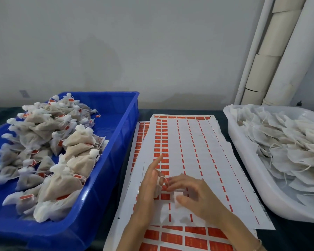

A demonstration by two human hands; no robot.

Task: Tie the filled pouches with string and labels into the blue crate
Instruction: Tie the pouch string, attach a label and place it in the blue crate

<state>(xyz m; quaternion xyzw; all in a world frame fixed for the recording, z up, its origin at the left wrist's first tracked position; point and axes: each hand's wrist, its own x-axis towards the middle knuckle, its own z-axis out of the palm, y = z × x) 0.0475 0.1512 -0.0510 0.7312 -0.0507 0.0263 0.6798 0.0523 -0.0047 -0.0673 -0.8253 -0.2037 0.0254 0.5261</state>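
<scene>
Over the label sheet (192,142) my left hand (149,185) holds a small white pouch (159,187) by its neck, index finger pointing up. My right hand (192,192) pinches an orange label (165,185) against the pouch's string. The pouch's lower part shows white under my right thumb. On the left stands the blue crate (116,142), piled with tied pouches (58,151) that carry orange labels. A white tub (246,178) on the right holds several untied pouches (286,147) with loose strings.
More orange label sheets (185,238) lie stacked under the top one, near the front edge. The table is dark. White pipes and cardboard tubes (272,51) lean in the back right corner against a grey wall.
</scene>
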